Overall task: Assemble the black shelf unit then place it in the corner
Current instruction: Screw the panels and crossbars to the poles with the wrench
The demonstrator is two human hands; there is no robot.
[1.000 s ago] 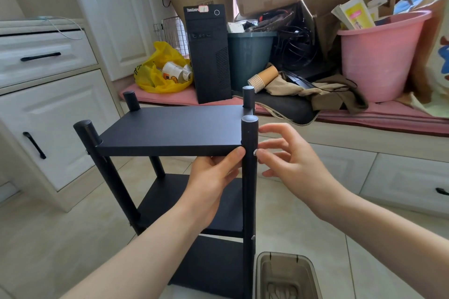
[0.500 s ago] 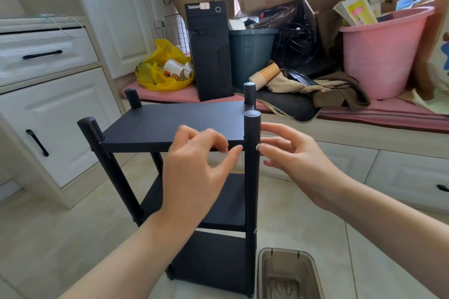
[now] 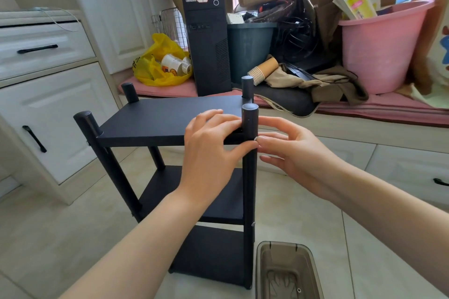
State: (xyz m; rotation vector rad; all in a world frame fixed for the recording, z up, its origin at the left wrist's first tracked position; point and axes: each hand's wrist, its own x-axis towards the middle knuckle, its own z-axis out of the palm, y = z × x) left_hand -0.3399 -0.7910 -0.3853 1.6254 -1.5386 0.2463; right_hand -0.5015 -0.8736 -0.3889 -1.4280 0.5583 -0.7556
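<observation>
**Top corner, near right side**

Frame centre: black shelf unit (image 3: 158, 119) upright on tile floor (image 3: 73, 238), three boards in. left hand (image 3: 209, 150) grips the top board's corner, fingers over it, thumb on near right post (image 3: 249, 189). right hand (image 3: 296, 153), 3 o'clock of post, pinches small silver part (image 3: 256, 138) tightly against it. Clear box (image 3: 313, 264) at 6 o'clock.

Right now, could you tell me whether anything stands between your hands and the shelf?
No, nothing visible: the left hand grips the shelf at its corner, and the right hand touches the front post.
</observation>
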